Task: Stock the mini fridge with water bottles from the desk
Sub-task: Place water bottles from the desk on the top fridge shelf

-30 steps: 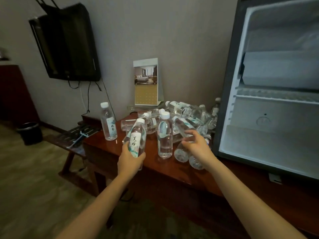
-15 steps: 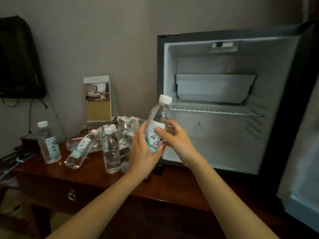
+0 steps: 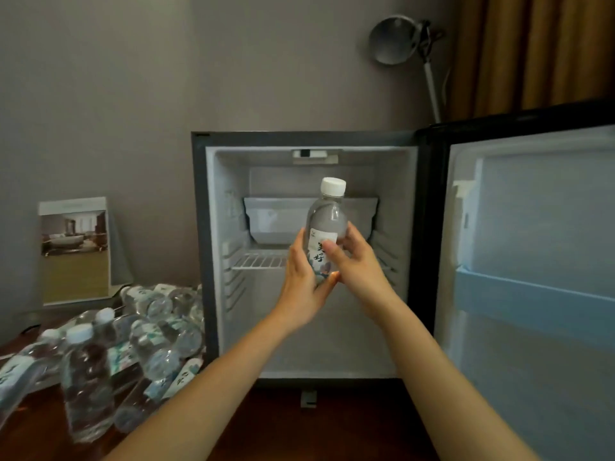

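Clear white-capped plastic water bottle (image 3: 324, 227) is clasped upright by left hand (image 3: 304, 287) and right hand (image 3: 357, 271) before open grey mini fridge (image 3: 332, 327); insertion toward 12 o'clock judged next.

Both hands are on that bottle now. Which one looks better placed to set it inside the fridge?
Probably the left hand: it cups the bottle from below, while the right hand only steadies its side.

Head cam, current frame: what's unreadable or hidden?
- Count of the clear plastic water bottles piled on the desk: blurred, overlapping, cut by left edge.
- White wire fridge shelf: right part hidden behind both hands and the held white-capped bottle.
- Open fridge door: cut by right edge.
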A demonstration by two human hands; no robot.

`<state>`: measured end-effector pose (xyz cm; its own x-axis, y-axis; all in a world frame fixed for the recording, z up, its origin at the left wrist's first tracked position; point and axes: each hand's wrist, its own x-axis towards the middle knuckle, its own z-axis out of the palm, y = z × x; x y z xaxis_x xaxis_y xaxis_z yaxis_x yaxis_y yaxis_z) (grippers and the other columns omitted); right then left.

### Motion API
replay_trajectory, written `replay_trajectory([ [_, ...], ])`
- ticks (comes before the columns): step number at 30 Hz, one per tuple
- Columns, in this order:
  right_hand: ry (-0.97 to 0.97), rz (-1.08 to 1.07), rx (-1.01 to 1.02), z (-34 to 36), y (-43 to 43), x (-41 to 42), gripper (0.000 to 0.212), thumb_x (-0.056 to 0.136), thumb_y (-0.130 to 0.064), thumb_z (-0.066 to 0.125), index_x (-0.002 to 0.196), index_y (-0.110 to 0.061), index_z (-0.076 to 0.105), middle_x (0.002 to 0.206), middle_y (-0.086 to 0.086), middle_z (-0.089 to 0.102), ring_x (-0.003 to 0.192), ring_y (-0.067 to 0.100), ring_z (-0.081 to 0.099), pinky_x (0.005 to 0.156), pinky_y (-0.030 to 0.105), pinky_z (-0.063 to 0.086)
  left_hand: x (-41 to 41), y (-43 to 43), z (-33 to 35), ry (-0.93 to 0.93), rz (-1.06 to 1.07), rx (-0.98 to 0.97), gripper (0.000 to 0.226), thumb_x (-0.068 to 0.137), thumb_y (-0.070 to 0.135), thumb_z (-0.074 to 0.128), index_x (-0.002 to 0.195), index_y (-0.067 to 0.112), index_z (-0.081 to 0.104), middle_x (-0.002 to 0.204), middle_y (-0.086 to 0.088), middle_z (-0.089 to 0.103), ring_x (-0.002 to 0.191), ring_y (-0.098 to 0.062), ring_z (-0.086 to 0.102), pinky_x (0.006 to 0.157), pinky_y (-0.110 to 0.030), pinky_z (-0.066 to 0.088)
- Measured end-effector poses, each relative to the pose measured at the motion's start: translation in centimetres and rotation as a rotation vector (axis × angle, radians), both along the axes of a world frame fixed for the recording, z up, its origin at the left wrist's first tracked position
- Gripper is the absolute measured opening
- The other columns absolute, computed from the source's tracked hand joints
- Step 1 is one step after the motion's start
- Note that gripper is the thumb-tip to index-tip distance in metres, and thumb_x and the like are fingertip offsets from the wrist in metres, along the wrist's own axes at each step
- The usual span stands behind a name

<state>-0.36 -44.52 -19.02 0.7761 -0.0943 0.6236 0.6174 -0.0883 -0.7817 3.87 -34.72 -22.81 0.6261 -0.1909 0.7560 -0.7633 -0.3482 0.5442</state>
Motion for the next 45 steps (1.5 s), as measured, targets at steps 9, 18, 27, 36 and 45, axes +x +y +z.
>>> replay_trajectory([
  [9, 0.085, -0.349, -0.034, 3.3, -2.6, 7.3, 0.050, 0.096, -0.016, 0.048, 0.143, -0.026, 0.034, 0.131, 0.003, 0.055, 0.119, 0.021, 0.054, 0.100, 0.040, 0.047, 8.2, -5.7, 3.3, 0.055, -0.190, -0.127, 0.069, 0.079, 0.012, 0.066, 0.126, 0.038, 0.025, 0.118, 0.007, 0.054, 0.102, -0.002, 0.059, 0.089, -0.033, 0.054],
  [18, 0.252, -0.498, 0.012, 0.2, -4.9, 11.0, 0.040, 0.095, -0.015, 0.050, 0.134, -0.014, 0.048, 0.124, 0.010, 0.061, 0.112, 0.024, 0.060, 0.099, 0.043, 0.047, 11.6, -7.1, 3.0, 0.203, -0.244, -0.155, 0.099, 0.057, 0.032, 0.075, 0.141, 0.022, 0.023, 0.127, -0.003, 0.052, 0.105, -0.019, 0.060, 0.086, -0.040, 0.052],
  [27, 0.221, -0.615, 0.124, -0.6, -6.2, 12.2, 0.017, 0.095, -0.014, 0.050, 0.103, -0.011, 0.064, 0.108, 0.013, 0.068, 0.097, 0.024, 0.063, 0.087, 0.036, 0.051, 12.9, -5.6, 3.2, 0.273, -0.315, 0.054, 0.082, 0.086, 0.002, 0.061, 0.149, 0.020, 0.012, 0.128, 0.000, 0.049, 0.119, -0.016, 0.051, 0.102, -0.030, 0.041],
  [36, 0.235, -0.734, 0.049, -1.1, -6.1, 12.3, 0.028, 0.091, -0.009, 0.051, 0.116, -0.012, 0.064, 0.114, 0.012, 0.066, 0.106, 0.028, 0.061, 0.086, 0.031, 0.048, 13.9, -7.9, 4.0, 0.260, -0.191, 0.283, 0.040, 0.094, 0.010, 0.044, 0.134, 0.011, 0.038, 0.133, -0.013, 0.051, 0.122, -0.028, 0.049, 0.096, -0.032, 0.040],
  [45, 0.317, -0.819, -0.145, -0.8, -6.5, 13.0, 0.034, 0.091, -0.010, 0.052, 0.125, -0.005, 0.056, 0.126, 0.016, 0.059, 0.117, 0.028, 0.055, 0.091, 0.026, 0.042, 13.6, -9.7, 4.4, 0.236, -0.159, 0.404, 0.033, 0.093, 0.013, 0.046, 0.124, 0.003, 0.050, 0.127, -0.019, 0.055, 0.118, -0.032, 0.053, 0.094, -0.035, 0.043],
])
